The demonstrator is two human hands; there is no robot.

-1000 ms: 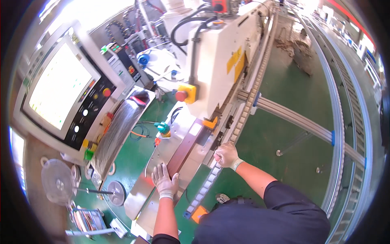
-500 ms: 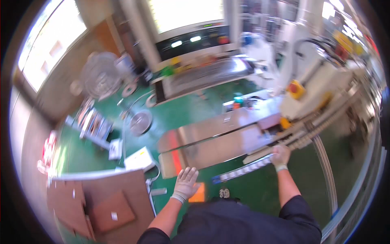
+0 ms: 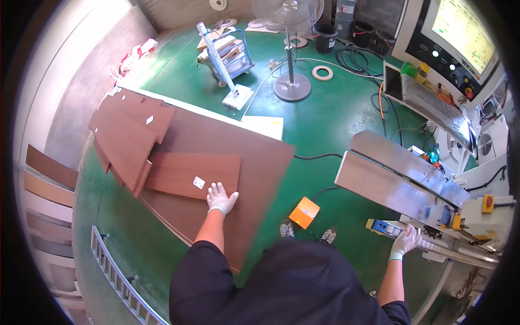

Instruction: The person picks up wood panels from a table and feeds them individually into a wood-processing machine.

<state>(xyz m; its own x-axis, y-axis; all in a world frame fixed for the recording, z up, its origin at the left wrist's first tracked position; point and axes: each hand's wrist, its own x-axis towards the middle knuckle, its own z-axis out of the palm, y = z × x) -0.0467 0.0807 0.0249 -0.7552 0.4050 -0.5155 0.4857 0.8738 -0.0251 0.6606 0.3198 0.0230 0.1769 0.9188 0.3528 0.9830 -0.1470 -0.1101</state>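
My left hand [image 3: 222,199], in a thin white glove, lies flat with fingers spread on the right end of a reddish-brown board [image 3: 189,168]. A small white label sits on that board beside my fingers. The board rests on a larger brown panel [image 3: 260,162]. Far to the right, my right hand [image 3: 405,241], also gloved, rests over a narrow roller rail [image 3: 384,228] at the machine's near side. Its fingers look loosely apart, though their undersides are hidden.
More brown boards [image 3: 124,127] are piled at the left. An orange box [image 3: 304,212] stands on the floor by my shoes. A metal machine table [image 3: 379,179] lies right, below a screen [image 3: 466,32]. Beyond are a fan [image 3: 292,86], a loaded trolley [image 3: 230,57] and cables.
My view has swung left toward the brown boards. My left hand has gone from the air near the machine table onto a board. My right hand stays by the rail.
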